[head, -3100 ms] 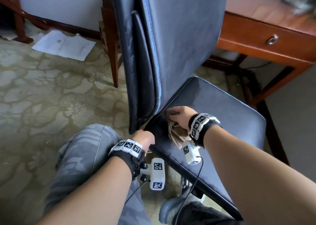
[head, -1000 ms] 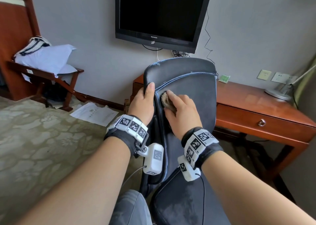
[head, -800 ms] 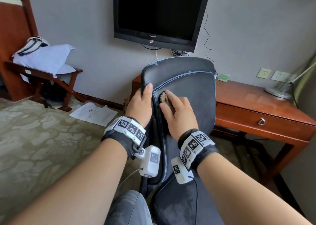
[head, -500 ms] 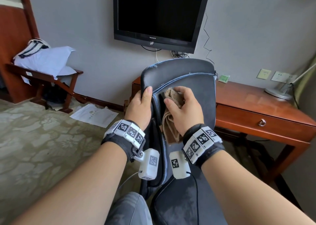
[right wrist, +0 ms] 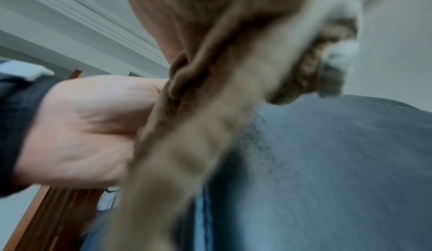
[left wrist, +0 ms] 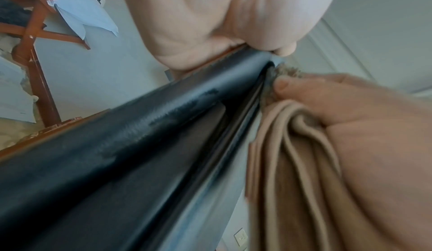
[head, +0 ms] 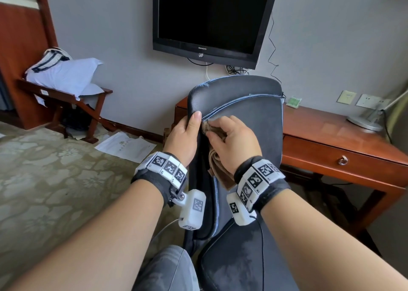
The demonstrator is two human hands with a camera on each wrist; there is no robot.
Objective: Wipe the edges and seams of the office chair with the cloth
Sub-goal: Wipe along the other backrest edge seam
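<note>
A dark blue-black office chair (head: pixel 256 118) stands in front of me, its backrest upright, with a light blue seam along the left edge and across the top. My left hand (head: pixel 184 135) grips the backrest's left edge, thumb on the front near the upper corner. My right hand (head: pixel 231 140) holds a folded tan cloth (head: pixel 218 167) and presses its bunched tip into the seam next to the left thumb. The left wrist view shows the cloth (left wrist: pixel 292 162) against the chair's edge (left wrist: pixel 140 144). The right wrist view is blurred, with cloth (right wrist: pixel 198 125) over the backrest (right wrist: pixel 327 162).
A wooden desk (head: pixel 344 140) with a drawer and a lamp base stands right behind the chair. A black TV (head: pixel 212 19) hangs on the wall above. A wooden rack with pillows (head: pixel 64 76) sits at the left, papers (head: pixel 125 146) on the patterned carpet. My knee (head: pixel 170 268) is below.
Three seconds ago my hands wiped at the seat's back junction. Since then they rose to the backrest's upper left corner, and over the last second the cloth edged up the seam there.
</note>
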